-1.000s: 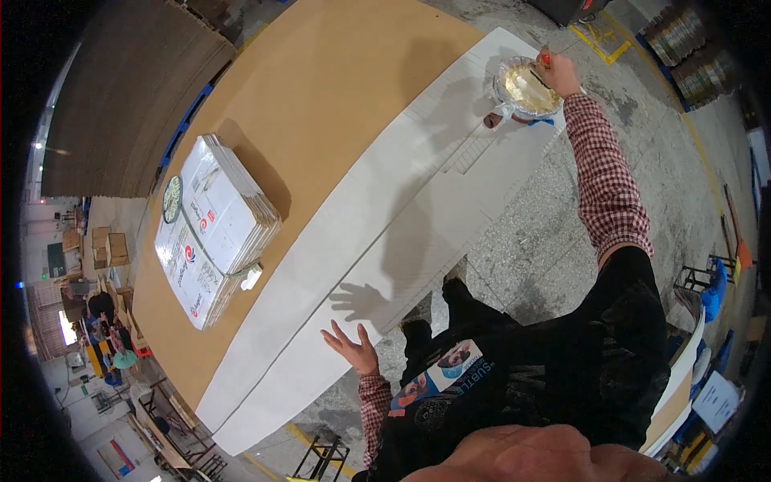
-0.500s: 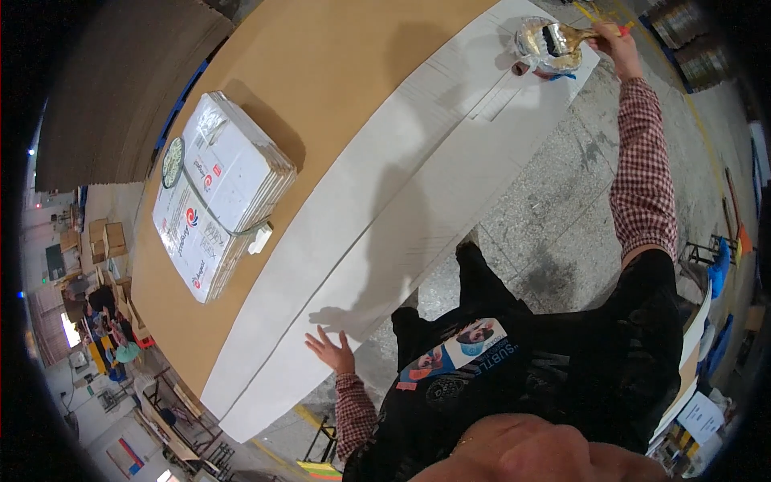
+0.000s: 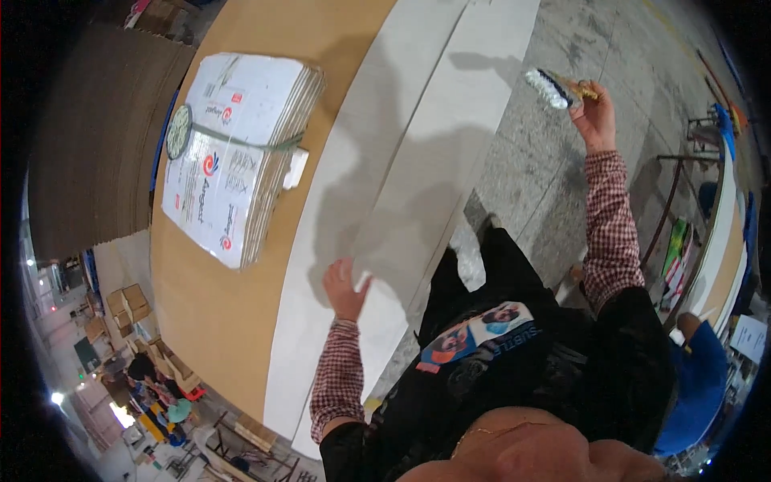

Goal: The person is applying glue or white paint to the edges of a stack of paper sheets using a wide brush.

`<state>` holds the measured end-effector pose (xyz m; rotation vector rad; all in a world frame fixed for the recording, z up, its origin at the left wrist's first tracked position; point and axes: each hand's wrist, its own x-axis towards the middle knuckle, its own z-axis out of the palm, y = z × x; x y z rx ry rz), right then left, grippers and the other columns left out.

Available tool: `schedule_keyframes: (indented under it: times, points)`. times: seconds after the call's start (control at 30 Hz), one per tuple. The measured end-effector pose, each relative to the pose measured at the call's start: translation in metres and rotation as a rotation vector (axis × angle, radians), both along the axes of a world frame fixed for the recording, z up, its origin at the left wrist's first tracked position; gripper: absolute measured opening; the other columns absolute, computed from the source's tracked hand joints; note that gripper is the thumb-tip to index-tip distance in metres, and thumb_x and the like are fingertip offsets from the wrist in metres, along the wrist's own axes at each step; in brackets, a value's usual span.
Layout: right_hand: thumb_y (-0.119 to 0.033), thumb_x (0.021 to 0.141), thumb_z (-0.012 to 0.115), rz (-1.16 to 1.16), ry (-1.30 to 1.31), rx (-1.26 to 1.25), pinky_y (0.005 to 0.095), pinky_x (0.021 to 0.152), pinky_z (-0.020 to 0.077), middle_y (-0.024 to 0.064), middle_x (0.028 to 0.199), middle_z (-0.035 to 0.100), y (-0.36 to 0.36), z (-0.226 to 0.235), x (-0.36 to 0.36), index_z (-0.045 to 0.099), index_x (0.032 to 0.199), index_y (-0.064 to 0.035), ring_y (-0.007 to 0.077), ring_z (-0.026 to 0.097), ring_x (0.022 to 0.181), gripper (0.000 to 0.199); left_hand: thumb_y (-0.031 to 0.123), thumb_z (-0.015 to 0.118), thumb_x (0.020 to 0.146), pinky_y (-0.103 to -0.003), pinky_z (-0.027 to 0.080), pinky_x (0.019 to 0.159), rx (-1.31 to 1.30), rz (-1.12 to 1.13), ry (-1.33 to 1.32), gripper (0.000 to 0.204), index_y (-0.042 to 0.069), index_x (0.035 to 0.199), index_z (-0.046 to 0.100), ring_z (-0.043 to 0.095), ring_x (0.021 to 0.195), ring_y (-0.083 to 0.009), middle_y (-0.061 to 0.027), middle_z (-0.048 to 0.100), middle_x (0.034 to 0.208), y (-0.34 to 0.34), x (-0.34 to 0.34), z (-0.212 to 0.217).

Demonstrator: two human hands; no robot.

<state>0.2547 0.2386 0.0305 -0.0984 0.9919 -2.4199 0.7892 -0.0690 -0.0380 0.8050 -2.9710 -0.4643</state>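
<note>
The head view looks down on a long bench (image 3: pixel 241 321) with a brown top that runs from the lower left to the top of the frame. Long white boards (image 3: pixel 418 161) lie along its right edge, one partly over the other. The left hand (image 3: pixel 345 287), near the middle of the frame, rests on the white boards with its fingers spread flat, gripping nothing. The right hand (image 3: pixel 596 119), in the upper right, is raised over the grey floor (image 3: pixel 562 48), well apart from the bench, and is closed around the handle of a brush (image 3: pixel 554 87) whose pale head points left. A tied bundle of flat printed cartons (image 3: pixel 237 153) sits on the bench in the upper left. Both forearms wear red checked sleeves (image 3: pixel 610 217).
</note>
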Motion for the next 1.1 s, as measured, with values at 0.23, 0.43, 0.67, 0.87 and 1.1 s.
schedule_keyframes:
  times: [0.23, 0.43, 0.67, 0.87, 1.1]
  points:
    - [-0.022, 0.092, 0.055, -0.112, -0.175, 0.045, 0.0268, 0.067, 0.0544, 0.0129, 0.097, 0.064, 0.021, -0.022, 0.191, 0.059, 0.093, 0.0007, 0.0181, 0.063, 0.076, 0.024, 0.047, 0.079, 0.061, -0.059, 0.016, 0.106, 0.118, 0.011, -0.261, 0.107, 0.004, 0.143, 0.025, 0.014, 0.135, -0.0473, -0.0261, 0.014, 0.148, 0.106, 0.110, 0.004]
    - [-0.025, 0.094, 0.050, -0.091, -0.204, 0.026, 0.0301, 0.076, 0.0533, 0.0153, 0.105, 0.063, 0.038, -0.047, 0.278, 0.057, 0.113, 0.0033, 0.0174, 0.063, 0.081, 0.034, 0.050, 0.076, 0.066, -0.060, 0.012, 0.107, -0.012, 0.161, -0.333, 0.107, 0.002, 0.144, 0.020, 0.009, 0.134, -0.0520, -0.0327, 0.010, 0.146, 0.130, 0.124, -0.015]
    - [-0.026, 0.097, 0.043, 0.001, -0.054, 0.034, 0.0318, 0.081, 0.0492, 0.0116, 0.105, 0.060, 0.067, -0.061, 0.408, 0.058, 0.101, -0.0014, 0.0175, 0.060, 0.089, 0.029, 0.054, 0.070, 0.071, -0.057, 0.022, 0.106, -0.119, 0.035, -0.282, 0.101, 0.002, 0.143, 0.022, 0.018, 0.130, -0.0536, -0.0351, 0.018, 0.142, 0.114, 0.141, -0.019]
    - [-0.013, 0.092, 0.044, -0.052, 0.140, 0.242, 0.0337, 0.079, 0.0499, 0.0129, 0.098, 0.061, 0.062, -0.084, 0.489, 0.061, 0.093, -0.0009, 0.0199, 0.059, 0.092, 0.021, 0.051, 0.065, 0.076, -0.052, 0.037, 0.097, -0.114, -0.098, -0.286, 0.090, 0.000, 0.140, 0.029, 0.034, 0.120, -0.0540, -0.0373, 0.032, 0.133, 0.101, 0.138, -0.007]
    - [-0.009, 0.092, 0.048, -0.199, 0.244, 0.346, 0.0305, 0.075, 0.0548, 0.0130, 0.097, 0.064, 0.034, -0.090, 0.533, 0.062, 0.094, 0.0033, 0.0199, 0.063, 0.091, 0.018, 0.048, 0.062, 0.079, -0.045, 0.046, 0.083, -0.030, -0.217, -0.238, 0.079, -0.003, 0.134, 0.039, 0.052, 0.104, -0.0430, -0.0333, 0.047, 0.121, 0.079, 0.135, 0.006]
